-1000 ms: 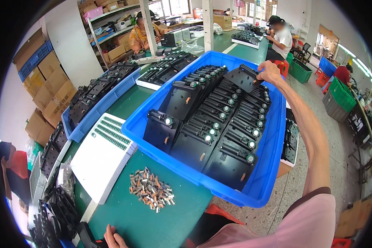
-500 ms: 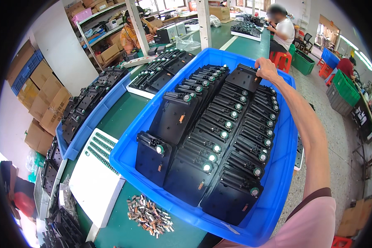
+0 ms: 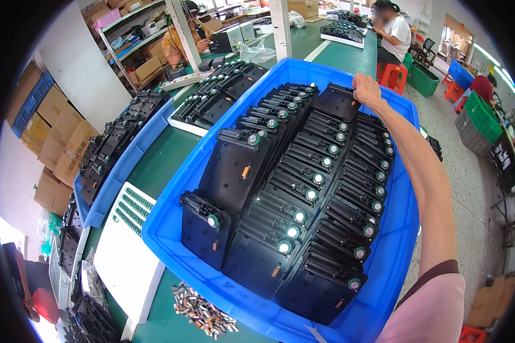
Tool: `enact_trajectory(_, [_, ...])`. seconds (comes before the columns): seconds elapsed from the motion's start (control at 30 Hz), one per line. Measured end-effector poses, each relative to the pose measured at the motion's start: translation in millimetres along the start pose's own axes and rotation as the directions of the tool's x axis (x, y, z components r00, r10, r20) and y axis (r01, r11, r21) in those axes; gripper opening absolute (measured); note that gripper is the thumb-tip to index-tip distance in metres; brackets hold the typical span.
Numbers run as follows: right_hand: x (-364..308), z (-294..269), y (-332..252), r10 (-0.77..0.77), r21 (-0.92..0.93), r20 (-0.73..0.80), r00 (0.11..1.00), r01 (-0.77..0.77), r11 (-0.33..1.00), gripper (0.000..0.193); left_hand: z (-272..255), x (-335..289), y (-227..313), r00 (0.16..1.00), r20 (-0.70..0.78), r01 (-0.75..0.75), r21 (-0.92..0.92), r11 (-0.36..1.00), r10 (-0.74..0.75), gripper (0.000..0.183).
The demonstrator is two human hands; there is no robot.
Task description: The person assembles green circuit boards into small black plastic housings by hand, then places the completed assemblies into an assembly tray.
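Observation:
A large blue plastic bin (image 3: 405,228) fills the middle of the view. Inside stand rows of black plastic panels (image 3: 317,294), leaning on one another, each with a round silver disc in a green ring at one upper corner. At the bin's far right end, my right hand (image 3: 367,91) has its fingers closed over the right corner of a black panel (image 3: 334,105). This panel lies tilted at the head of the middle row. My right forearm reaches along the bin's right side. My left hand does not show.
Left of the bin lie a white board (image 3: 123,257) with rows of green rings and a heap of small metal-and-brown parts (image 3: 205,311) on the green table (image 3: 160,151). More black panels fill a long blue tray (image 3: 126,166). People sit farther off, near red stools (image 3: 392,77).
The view has shifted slightly, so the bin appears lower and larger. My right hand stays at the far panel's corner. The person in white has raised a hand toward their head.

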State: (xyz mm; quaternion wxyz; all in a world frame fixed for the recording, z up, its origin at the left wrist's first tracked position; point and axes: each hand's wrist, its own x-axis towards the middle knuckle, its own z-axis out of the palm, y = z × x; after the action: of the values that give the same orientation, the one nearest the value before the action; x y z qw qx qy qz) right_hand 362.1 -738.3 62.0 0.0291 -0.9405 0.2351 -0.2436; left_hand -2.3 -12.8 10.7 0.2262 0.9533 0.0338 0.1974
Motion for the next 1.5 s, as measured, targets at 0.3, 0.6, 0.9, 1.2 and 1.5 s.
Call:
enact_trajectory(0.3, [1,9,-1,0.019,0.038,0.046,0.999,-0.021,0.999,0.015,2,0,-1,0.999,0.019,0.037,0.056,0.998,-0.038,0.032])
enact_trajectory(0.6, [-3,20,-3,0.158,0.083,0.044,0.986,-0.161,0.983,0.017,1,4,7,1.000,0.025,-0.005,0.067,0.998,0.003,0.031])
enact_trajectory(0.9, [-6,23,-2,0.236,0.161,0.079,0.969,-0.246,0.956,0.019,0,4,2,0.990,0.032,-0.136,0.052,0.989,0.135,0.035])
enact_trajectory(1.2, [-6,32,6,0.273,0.162,0.101,0.957,-0.286,0.944,0.023,2,4,8,1.000,0.021,-0.022,0.076,0.997,0.020,0.030])
enact_trajectory(1.5, [-17,30,7,0.335,0.261,0.002,0.942,-0.324,0.909,0.023,3,1,1,1.000,0.009,0.017,0.080,0.997,-0.017,0.030])
